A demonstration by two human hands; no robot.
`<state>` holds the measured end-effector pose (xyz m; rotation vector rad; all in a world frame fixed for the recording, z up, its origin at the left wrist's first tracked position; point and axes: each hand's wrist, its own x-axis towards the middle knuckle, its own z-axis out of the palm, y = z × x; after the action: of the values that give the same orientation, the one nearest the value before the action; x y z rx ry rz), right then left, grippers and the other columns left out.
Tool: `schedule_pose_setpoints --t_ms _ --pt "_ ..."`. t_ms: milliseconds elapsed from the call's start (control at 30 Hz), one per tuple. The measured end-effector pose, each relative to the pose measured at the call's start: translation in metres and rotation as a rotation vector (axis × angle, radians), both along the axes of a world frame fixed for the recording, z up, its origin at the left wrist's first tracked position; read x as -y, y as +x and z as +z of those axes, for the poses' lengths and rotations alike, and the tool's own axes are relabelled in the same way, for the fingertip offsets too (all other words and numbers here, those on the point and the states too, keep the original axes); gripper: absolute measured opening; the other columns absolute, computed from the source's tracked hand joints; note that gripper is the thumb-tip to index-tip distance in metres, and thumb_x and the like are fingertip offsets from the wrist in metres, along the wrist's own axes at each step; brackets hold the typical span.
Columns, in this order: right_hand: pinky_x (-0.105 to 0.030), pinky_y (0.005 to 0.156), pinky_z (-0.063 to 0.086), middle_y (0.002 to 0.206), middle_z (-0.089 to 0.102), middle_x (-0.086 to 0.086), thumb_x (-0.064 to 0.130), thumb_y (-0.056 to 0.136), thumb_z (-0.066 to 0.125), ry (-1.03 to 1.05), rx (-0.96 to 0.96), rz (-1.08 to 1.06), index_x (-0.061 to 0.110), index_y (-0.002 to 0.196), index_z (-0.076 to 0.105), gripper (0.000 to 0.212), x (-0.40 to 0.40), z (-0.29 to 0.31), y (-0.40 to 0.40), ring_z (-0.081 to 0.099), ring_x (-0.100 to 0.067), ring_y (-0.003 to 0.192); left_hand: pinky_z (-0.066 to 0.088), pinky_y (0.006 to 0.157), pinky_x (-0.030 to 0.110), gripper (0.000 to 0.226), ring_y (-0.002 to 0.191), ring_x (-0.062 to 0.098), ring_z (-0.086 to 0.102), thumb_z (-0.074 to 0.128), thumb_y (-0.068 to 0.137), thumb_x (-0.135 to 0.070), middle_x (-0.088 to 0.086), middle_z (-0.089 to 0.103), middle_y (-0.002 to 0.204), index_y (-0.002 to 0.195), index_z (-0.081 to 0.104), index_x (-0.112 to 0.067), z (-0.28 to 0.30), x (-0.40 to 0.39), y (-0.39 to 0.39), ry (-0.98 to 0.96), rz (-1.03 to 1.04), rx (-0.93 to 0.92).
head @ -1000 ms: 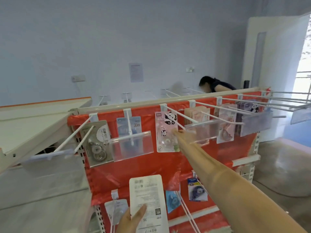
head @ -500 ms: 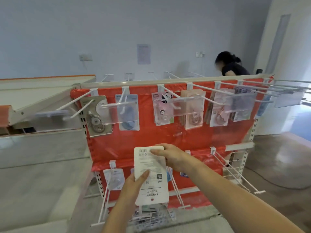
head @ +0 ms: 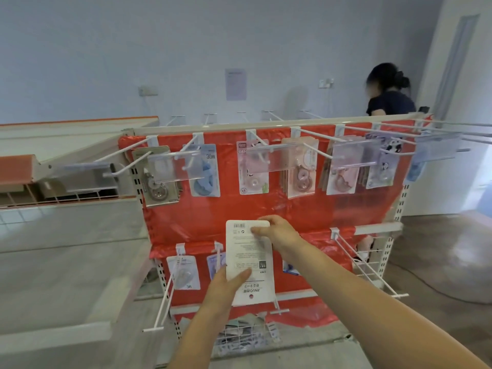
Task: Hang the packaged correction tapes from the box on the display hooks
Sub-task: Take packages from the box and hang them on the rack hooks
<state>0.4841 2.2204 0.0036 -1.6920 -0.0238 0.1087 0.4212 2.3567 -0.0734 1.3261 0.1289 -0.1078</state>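
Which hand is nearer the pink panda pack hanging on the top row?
Right. The right hand grips the white pack's top edge, just below the panda pack; the left hand holds its lower part.

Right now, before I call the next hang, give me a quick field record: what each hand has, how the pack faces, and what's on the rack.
left hand: holds the lower part of the white pack, thumb across its face
right hand: pinches the pack's top edge
white pack: printed back toward the camera, text upside down, not on any hook
top hook row: carded correction tapes hanging behind clear label holders
lower right hooks: bare
wire basket: more packs inside, below the rack
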Motion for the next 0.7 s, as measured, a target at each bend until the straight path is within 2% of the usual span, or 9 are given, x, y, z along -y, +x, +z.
schedule_pose_setpoints --t_ms 67,167,267,333,433,500,567,633,700 --pt "-0.027 0.088 0.043 0.131 0.051 -0.006 0.021 0.083 0.073 -0.071 0.018 -0.102 0.009 0.135 0.041 0.063 -0.006 0.0 -0.003 0.053 -0.019 0.11 0.054 0.081 0.033 0.032 0.098 0.019 0.067 0.066 0.087 -0.014 0.0 0.072 0.104 0.119 0.06 -0.014 -0.001 0.007 0.002 0.1 0.072 0.04" --pt "-0.042 0.113 0.029 0.149 0.031 -0.01 0.043 0.077 0.075 -0.279 0.006 -0.151 0.012 0.148 0.02 0.095 -0.022 -0.002 -0.008 0.03 -0.03 0.137 0.046 0.077 0.028 0.027 0.09 0.012 0.061 0.059 0.093 -0.017 -0.002 0.065 0.102 0.12 0.056 -0.017 0.002 0.021 0.004 0.358 0.169 0.119" --pt "-0.044 0.117 0.015 0.158 0.009 -0.009 0.046 0.079 0.071 -0.336 -0.016 -0.122 0.011 0.152 0.005 0.105 -0.038 -0.003 -0.015 0.009 -0.033 0.145 0.045 0.074 0.025 0.016 0.089 0.014 0.056 0.043 0.101 -0.013 0.004 0.058 0.101 0.106 0.058 -0.012 0.007 0.037 0.005 0.299 0.181 0.155" --pt "-0.043 0.118 0.015 0.159 0.008 -0.008 0.034 0.083 0.071 -0.319 -0.004 -0.108 0.009 0.152 0.003 0.1 -0.046 -0.006 -0.016 0.008 -0.032 0.146 0.045 0.081 0.024 0.024 0.11 0.023 0.055 0.038 0.102 -0.014 0.01 0.058 0.117 0.112 0.059 -0.005 0.003 0.043 0.006 0.167 0.212 0.146" --pt "-0.033 0.106 0.036 0.147 0.038 -0.013 0.006 0.088 0.056 -0.365 0.051 -0.144 0.009 0.148 0.024 0.068 -0.046 -0.01 -0.012 0.038 -0.03 0.134 0.042 0.1 0.034 0.036 0.133 0.03 0.042 0.042 0.102 -0.02 0.017 0.048 0.14 0.131 0.05 0.0 -0.006 0.052 0.003 0.085 0.204 0.13" --pt "-0.026 0.086 0.041 0.131 0.053 -0.013 -0.001 0.089 0.045 -0.422 0.079 -0.171 0.008 0.138 0.04 0.05 -0.042 -0.009 -0.013 0.052 -0.03 0.119 0.044 0.098 0.035 0.038 0.131 0.03 0.045 0.045 0.1 -0.023 0.017 0.048 0.139 0.133 0.049 -0.006 -0.016 0.055 0.007 0.227 0.208 0.192" --pt "-0.025 0.074 0.037 0.121 0.058 -0.014 0.0 0.09 0.041 -0.476 0.109 -0.197 0.005 0.128 0.049 0.039 -0.037 -0.01 -0.012 0.056 -0.029 0.11 0.048 0.096 0.036 0.041 0.127 0.022 0.049 0.054 0.094 -0.026 0.004 0.051 0.137 0.134 0.047 -0.022 -0.022 0.052 0.007 0.393 0.126 0.293" --pt "-0.026 0.071 0.038 0.111 0.06 -0.014 0.002 0.091 0.043 -0.433 0.116 -0.234 0.002 0.12 0.055 0.032 -0.029 -0.012 -0.008 0.058 -0.028 0.101 0.046 0.101 0.038 0.061 0.13 0.013 0.044 0.06 0.087 -0.039 -0.012 0.042 0.143 0.141 0.034 -0.035 -0.023 0.048 0.003 0.642 0.045 0.337" --pt "-0.034 0.076 0.049 0.107 0.063 -0.015 -0.002 0.084 0.051 -0.273 0.091 -0.238 0.001 0.113 0.059 0.03 -0.02 -0.01 -0.004 0.061 -0.029 0.099 0.036 0.108 0.035 0.071 0.131 0.005 0.034 0.061 0.087 -0.045 -0.017 0.032 0.144 0.147 0.024 -0.034 -0.019 0.038 -0.003 0.622 0.039 0.297"
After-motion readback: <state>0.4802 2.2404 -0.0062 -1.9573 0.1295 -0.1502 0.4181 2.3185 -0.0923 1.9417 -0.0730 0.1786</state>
